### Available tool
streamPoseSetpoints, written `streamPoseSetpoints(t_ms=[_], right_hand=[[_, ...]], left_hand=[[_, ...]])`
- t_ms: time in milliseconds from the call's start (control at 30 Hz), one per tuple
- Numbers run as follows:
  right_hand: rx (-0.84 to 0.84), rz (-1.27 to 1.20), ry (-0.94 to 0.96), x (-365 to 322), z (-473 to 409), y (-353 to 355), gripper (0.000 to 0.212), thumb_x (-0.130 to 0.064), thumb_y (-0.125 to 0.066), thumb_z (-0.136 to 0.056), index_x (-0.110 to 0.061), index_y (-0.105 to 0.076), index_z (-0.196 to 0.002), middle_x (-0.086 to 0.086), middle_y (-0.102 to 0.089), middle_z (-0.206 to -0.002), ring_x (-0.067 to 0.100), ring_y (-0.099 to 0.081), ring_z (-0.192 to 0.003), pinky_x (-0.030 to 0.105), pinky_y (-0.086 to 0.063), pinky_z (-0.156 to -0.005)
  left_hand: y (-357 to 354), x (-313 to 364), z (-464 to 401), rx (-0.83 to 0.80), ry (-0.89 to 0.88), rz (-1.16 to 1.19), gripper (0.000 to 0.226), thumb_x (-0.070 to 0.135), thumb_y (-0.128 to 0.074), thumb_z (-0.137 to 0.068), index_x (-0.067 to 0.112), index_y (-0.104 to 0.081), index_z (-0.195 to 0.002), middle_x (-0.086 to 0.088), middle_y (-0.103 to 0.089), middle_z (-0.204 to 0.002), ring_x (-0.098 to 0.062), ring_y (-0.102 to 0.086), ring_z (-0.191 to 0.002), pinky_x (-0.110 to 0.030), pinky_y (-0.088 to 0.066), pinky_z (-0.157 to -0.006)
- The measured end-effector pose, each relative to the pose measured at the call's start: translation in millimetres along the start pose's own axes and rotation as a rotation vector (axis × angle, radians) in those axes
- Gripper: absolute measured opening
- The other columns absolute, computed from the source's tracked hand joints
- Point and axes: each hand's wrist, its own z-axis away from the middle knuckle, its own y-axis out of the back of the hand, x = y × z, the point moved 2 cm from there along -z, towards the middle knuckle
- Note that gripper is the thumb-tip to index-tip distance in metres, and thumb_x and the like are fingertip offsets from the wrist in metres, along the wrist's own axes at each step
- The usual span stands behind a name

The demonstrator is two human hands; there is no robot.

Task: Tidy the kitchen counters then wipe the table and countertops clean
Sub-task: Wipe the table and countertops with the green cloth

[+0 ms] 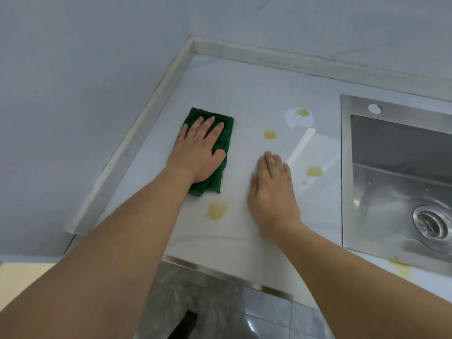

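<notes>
- Two hands lie flat on the desk (244,99): left hand (198,152) presses the cloth (221,152) with fingers straight; right hand (272,189) rests bare on the surface, fingers straight, holding nothing.
- Cloth: green, folded, lying in the left part of the desk near the wall trim (137,133).
- Handling, judged: soft, light, limp; likely bunches if pushed from one edge. Best driven by a flat palm over its middle, as now.
- Several yellow stains (217,210) sit nearby, one just below the cloth, others toward the sink (396,152).
- Edges: trim along left and back, sink rim at right, metal front edge (220,270) near the body.
- Open room: wide bare stretch between cloth and sink permits long strokes rightward.
</notes>
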Motion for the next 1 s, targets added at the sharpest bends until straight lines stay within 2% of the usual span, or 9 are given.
streamPoseSetpoints(t_ms=[167, 333, 467, 667, 867, 1000], right_hand=[[0.01, 0.001, 0.003, -0.6, 1.8, -0.4, 0.052, -0.025, -0.019, -0.105, -0.005, -0.016, -0.153, 0.007, -0.009, -0.162, 0.02, -0.002, -0.149, 0.033, 0.004, -0.121], [0.072, 0.02, 0.026, -1.2, 1.6, -2.1, 0.05, -0.021, -0.024, -0.103, 0.0, -0.027, -0.149, 0.012, -0.022, -0.158, 0.025, -0.014, -0.147, 0.039, -0.007, -0.121], [0.082, 0.034, 0.03, -1.2, 2.7, -3.4, 0.05, -0.021, -0.022, -0.103, 0.0, -0.029, -0.148, 0.012, -0.025, -0.156, 0.025, -0.016, -0.145, 0.039, -0.008, -0.12], [0.09, 0.05, 0.035, 1.2, 0.9, -7.1, 0.05, -0.02, -0.02, -0.103, 0.001, -0.028, -0.148, 0.012, -0.024, -0.156, 0.026, -0.016, -0.146, 0.04, -0.009, -0.12], [0.093, 0.067, 0.045, 2.2, 0.1, -7.6, 0.05, -0.019, -0.021, -0.103, 0.0, -0.025, -0.149, 0.013, -0.021, -0.158, 0.027, -0.014, -0.147, 0.039, -0.007, -0.121], [0.096, 0.058, 0.052, 2.9, -0.2, -8.8, 0.05, -0.019, -0.021, -0.103, 0.001, -0.026, -0.149, 0.013, -0.022, -0.158, 0.027, -0.014, -0.147, 0.04, -0.007, -0.12]], left_hand=[[-2.7, 2.5, 28.1, 0.004, -0.004, 0.004, 0.065, 0.04, -0.028, -0.097, 0.026, -0.007, -0.157, 0.002, -0.001, -0.165, -0.017, 0.004, -0.151, -0.042, 0.003, -0.123], [-9.2, 5.4, 106.2, -0.019, -0.018, 0.0, 0.072, 0.046, -0.013, -0.089, 0.027, -0.003, -0.158, 0.003, 0.001, -0.165, -0.016, 0.006, -0.151, -0.041, 0.004, -0.123], [-13.8, 7.7, 149.6, -0.018, -0.001, 0.01, 0.074, 0.047, -0.009, -0.087, 0.025, -0.005, -0.158, 0.002, 0.0, -0.165, -0.017, 0.006, -0.151, -0.041, 0.005, -0.122], [-13.1, 8.4, 137.3, -0.028, 0.025, -0.01, 0.077, 0.049, -0.007, -0.083, 0.029, 0.0, -0.157, 0.004, 0.005, -0.165, -0.015, 0.012, -0.15, -0.042, 0.006, -0.122], [-10.3, 10.0, 91.2, -0.011, 0.056, 0.004, 0.075, 0.046, -0.016, -0.086, 0.029, -0.003, -0.157, 0.003, 0.002, -0.165, -0.015, 0.009, -0.151, -0.042, 0.006, -0.122], [-12.6, 12.3, 99.2, -0.016, 0.039, -0.014, 0.068, 0.042, -0.019, -0.094, 0.027, 0.0, -0.157, 0.002, 0.004, -0.165, -0.017, 0.009, -0.151, -0.042, 0.006, -0.122]])
